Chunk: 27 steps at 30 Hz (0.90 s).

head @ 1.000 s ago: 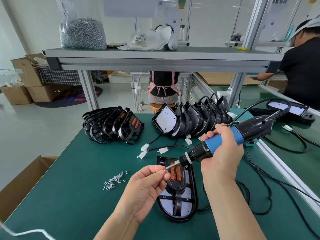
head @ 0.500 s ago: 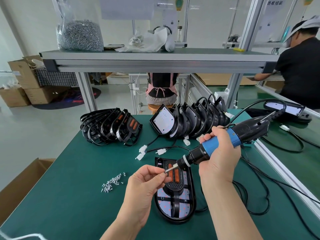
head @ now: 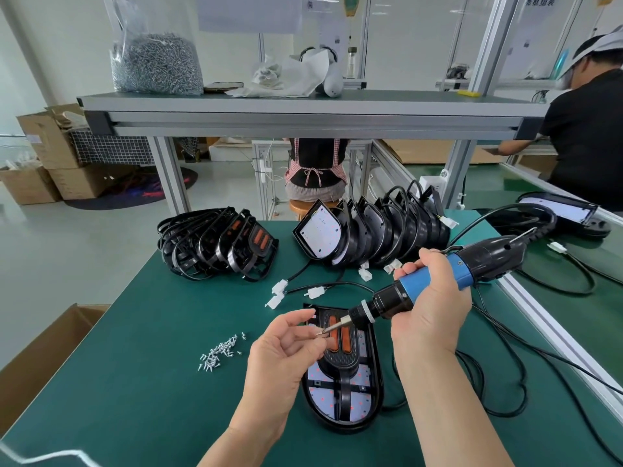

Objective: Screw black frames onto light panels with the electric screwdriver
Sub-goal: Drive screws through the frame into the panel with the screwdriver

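Head view: right hand point(head: 435, 315) grips the blue-and-black electric screwdriver point(head: 438, 281), tilted so its bit meets a small silver screw point(head: 317, 333) pinched in left hand point(head: 286, 352) fingertips, likely loading it above the black-framed light panel point(head: 344, 372) on the green table point(head: 135, 382).

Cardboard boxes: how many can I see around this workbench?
4, maybe more hidden: two stacked far left, upper and lower, one on the floor, one open beside the table.
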Tool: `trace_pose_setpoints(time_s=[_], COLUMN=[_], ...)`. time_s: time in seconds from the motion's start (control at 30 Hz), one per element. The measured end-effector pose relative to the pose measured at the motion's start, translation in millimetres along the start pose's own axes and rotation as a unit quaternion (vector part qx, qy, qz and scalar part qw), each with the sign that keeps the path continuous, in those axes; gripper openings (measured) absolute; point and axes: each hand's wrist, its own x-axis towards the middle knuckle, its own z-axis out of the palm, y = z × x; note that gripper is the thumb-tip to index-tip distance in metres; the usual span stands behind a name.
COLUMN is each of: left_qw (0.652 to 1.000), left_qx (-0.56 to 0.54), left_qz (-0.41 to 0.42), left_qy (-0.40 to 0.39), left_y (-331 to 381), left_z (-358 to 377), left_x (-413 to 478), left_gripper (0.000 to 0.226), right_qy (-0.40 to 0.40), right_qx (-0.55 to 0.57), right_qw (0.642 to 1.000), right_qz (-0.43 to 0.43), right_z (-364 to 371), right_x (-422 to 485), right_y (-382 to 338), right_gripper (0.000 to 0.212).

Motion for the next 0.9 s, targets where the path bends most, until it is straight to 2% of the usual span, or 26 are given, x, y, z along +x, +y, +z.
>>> trace_pose_setpoints(time_s=[0.1,0.17,0.23,0.33,0.43,0.57,0.63,0.9], left_qw=[0.999,0.989,0.972,0.957,0.935,0.94,0.94,0.948], left_qx=[0.042,0.118,0.199,0.26,0.317,0.301,0.303,0.284], left_qz=[0.006,0.025,0.004,-0.116,-0.158,-0.161,-0.157,-0.141], left_qy=[0.017,0.085,0.127,0.058,0.019,0.023,0.027,0.031], left_y=[-3.0,-9.5,-15.5,-22.0,-27.3,-33.2,-34.4,-32.1], left_z=[-9.0,-17.3,-22.5,-18.5,-11.3,-10.1,-10.3,-7.8], left_x=[2.6,6.8,12.2,20.1,27.4,35.1,34.7,31.5], left_gripper=[0.037,0.034,0.028,0.045,0.047,0.053,0.046,0.048], right_qy=[-0.004,-0.016,-0.036,-0.073,-0.117,-0.162,-0.172,-0.198], right_qx=[0.001,-0.006,-0.028,-0.069,-0.111,-0.155,-0.164,-0.182], right_qw=[1.0,1.0,0.998,0.993,0.985,0.972,0.968,0.961], right_qz=[-0.002,-0.015,-0.041,-0.063,-0.066,-0.073,-0.074,-0.062], right_z=[-0.5,-0.4,0.1,0.3,-0.1,1.0,1.7,2.5], right_x=[1.5,1.2,-0.8,-8.0,-17.8,-30.1,-34.5,-40.3], right_y=[0.3,0.3,0.7,5.1,12.9,23.0,26.6,33.6], right_gripper=[0.019,0.02,0.018,0.016,0.015,0.015,0.016,0.018])
